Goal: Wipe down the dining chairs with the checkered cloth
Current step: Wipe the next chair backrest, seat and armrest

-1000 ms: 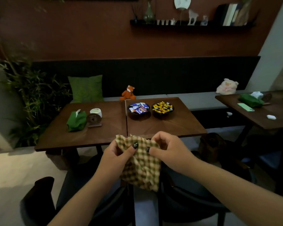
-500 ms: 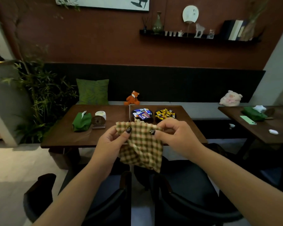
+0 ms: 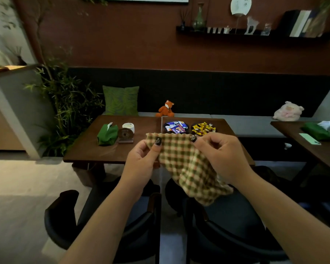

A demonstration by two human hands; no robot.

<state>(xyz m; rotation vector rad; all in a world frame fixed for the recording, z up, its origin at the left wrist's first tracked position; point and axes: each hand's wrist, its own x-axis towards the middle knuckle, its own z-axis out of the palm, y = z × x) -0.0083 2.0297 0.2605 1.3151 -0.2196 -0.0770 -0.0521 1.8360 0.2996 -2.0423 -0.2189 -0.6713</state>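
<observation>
Since a moment ago you have drawn the checkered cloth [image 3: 187, 164] wider, your hands now further apart along its top edge. From the left: your left hand [image 3: 143, 164] pinches one woven corner, thumb on top, and the soft fabric hangs in folds. Your right hand [image 3: 221, 157] pinches the other end, fingers curled. Both forearms reach forward above two dark, curved-backed dining chairs [image 3: 122, 231], before the smooth wooden table [image 3: 103, 153].

Both hands, left [image 3: 143, 161] and right [image 3: 223, 159], pinch the checkered cloth [image 3: 189, 166] above 2 dark chairs [image 3: 227, 225].
</observation>
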